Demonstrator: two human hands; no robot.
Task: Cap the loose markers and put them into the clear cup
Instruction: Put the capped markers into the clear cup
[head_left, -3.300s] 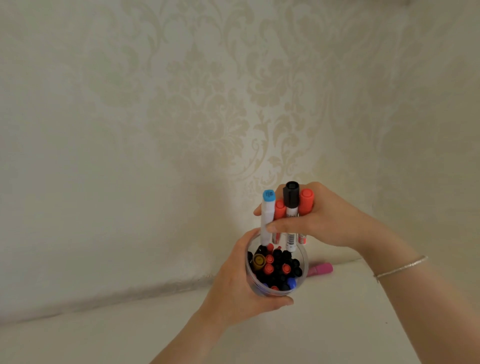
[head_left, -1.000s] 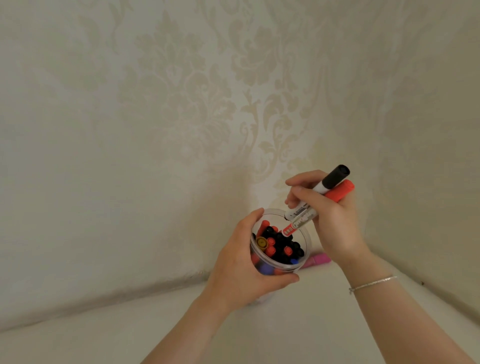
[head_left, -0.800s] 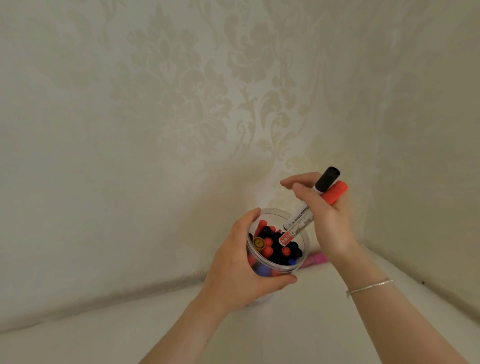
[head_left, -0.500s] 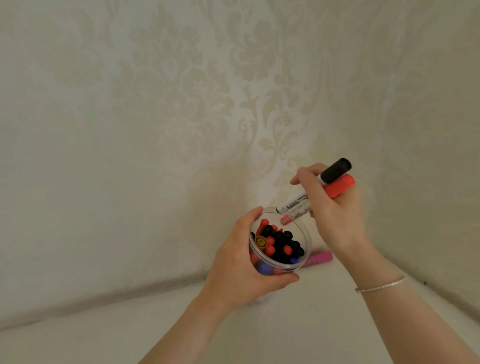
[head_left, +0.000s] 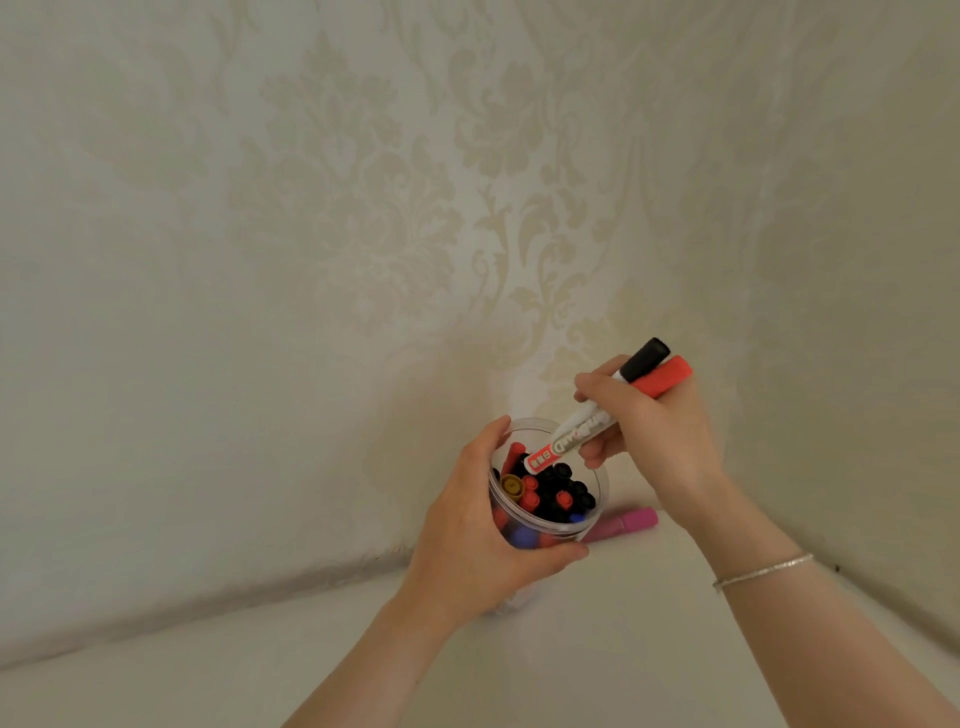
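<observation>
The left hand (head_left: 467, 535) wraps its grip round the clear round plastic cup (head_left: 597, 486), full of capped markers. The right hand (head_left: 660, 431) pinches a black-capped white marker (head_left: 587, 423) and a red-capped marker (head_left: 667, 379), tilted, lower ends over the cup's mouth. A pink marker (head_left: 631, 521) lies on the white table (head_left: 597, 649) just right of the cup.

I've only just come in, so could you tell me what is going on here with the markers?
A person is filling a clear cup with capped markers. The left hand grips the cup, already crowded with markers. The right hand holds a black-capped marker and a red-capped marker together, tilted, their lower ends at the cup's mouth. A pink marker lies on the white surface behind the cup.
</observation>
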